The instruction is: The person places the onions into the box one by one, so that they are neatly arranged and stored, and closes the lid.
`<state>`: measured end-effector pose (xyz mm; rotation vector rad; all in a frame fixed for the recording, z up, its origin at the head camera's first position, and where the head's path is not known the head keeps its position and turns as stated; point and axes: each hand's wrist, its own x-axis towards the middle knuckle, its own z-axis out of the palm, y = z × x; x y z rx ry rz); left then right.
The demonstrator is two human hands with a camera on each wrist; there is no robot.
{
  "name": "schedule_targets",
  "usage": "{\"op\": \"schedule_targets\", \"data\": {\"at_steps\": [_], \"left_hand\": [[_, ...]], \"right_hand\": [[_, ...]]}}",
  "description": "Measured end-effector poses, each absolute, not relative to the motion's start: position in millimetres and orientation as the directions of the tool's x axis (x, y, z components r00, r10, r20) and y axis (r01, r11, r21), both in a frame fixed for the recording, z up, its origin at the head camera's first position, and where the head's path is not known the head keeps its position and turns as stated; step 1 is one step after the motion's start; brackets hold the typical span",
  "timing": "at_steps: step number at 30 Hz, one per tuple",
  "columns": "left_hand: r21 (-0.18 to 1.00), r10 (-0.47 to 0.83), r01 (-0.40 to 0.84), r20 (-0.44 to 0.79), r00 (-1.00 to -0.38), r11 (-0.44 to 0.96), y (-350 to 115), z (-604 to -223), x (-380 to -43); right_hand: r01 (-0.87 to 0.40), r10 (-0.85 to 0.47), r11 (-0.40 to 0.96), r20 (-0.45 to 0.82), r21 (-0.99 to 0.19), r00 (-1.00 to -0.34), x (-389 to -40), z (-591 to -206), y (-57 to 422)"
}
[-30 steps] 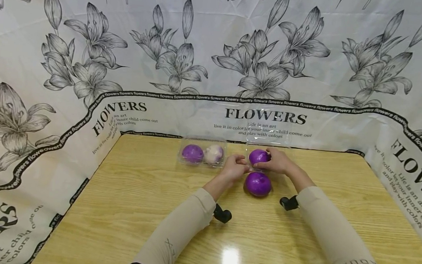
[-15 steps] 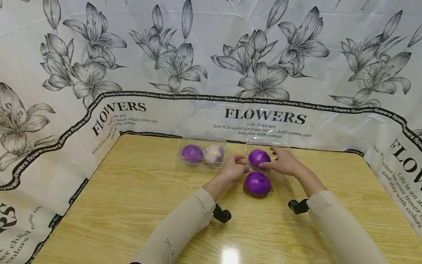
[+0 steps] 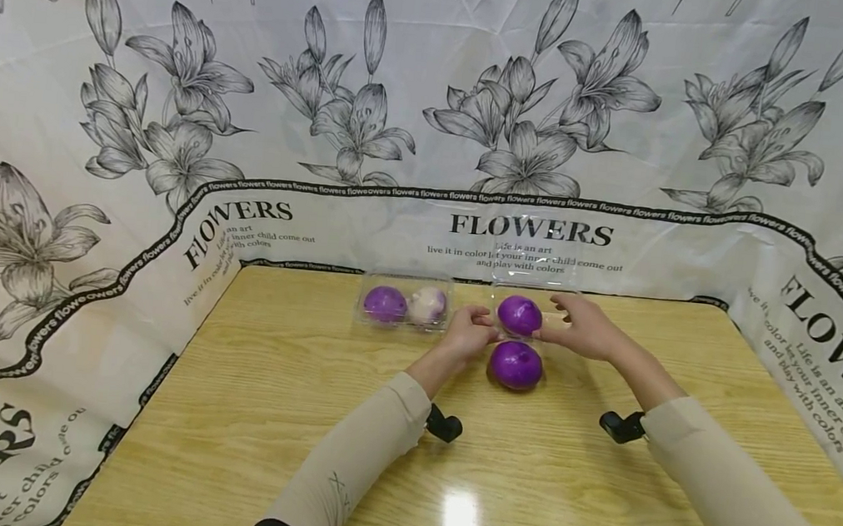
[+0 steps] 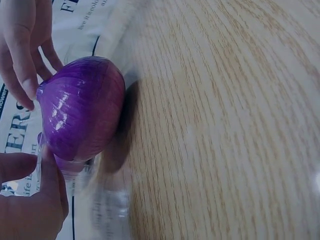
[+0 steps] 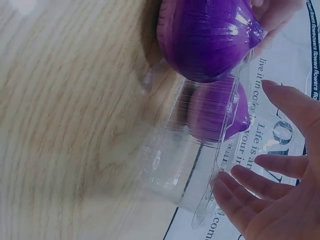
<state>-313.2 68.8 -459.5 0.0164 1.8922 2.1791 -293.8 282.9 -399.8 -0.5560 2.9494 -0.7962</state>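
A purple onion (image 3: 519, 315) sits in the left part of an open clear plastic container (image 5: 167, 175), whose raised lid (image 3: 537, 252) leans back against the cloth. Thumb and finger of my left hand (image 3: 470, 332) pinch the near-left rim of that container. My right hand (image 3: 583, 326) is just right of the onion with its fingers spread and holds nothing. In the right wrist view some of its fingertips are at the container's rim; whether they touch it I cannot tell. A larger purple onion (image 4: 85, 107) stands on the table just in front of the container.
To the left stands another clear container (image 3: 403, 323) with a purple onion (image 3: 385, 305) and a white-and-purple onion (image 3: 427, 306) inside. A flower-printed cloth (image 3: 364, 229) rises behind the wooden table (image 3: 265, 416) and at its sides.
My right hand has let go of the onion in the container and moved off to the right, its fingers spreading. The left hand has stayed at the rim.
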Motion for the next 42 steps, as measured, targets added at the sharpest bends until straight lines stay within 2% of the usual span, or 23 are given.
{"op": "schedule_targets", "data": {"at_steps": [24, 34, 42], "left_hand": [[0.981, 0.195, -0.181, -0.164, -0.967, -0.076, 70.4, -452.7, -313.1], [0.981, 0.188, -0.178, -0.161, -0.969, -0.076, 69.5, -453.5, -312.2], [0.981, 0.188, -0.179, -0.162, -0.969, -0.077, 70.2, -455.5, -311.9]], "right_hand": [[-0.369, -0.38, 0.789, 0.081, -0.492, -0.921, -245.0, -382.2, 279.2], [-0.291, -0.307, 0.768, 0.071, -0.57, -0.949, -231.7, -403.4, 268.2], [-0.155, -0.219, 0.737, -0.015, -0.658, -0.976, -228.4, -424.4, 263.7]]}}
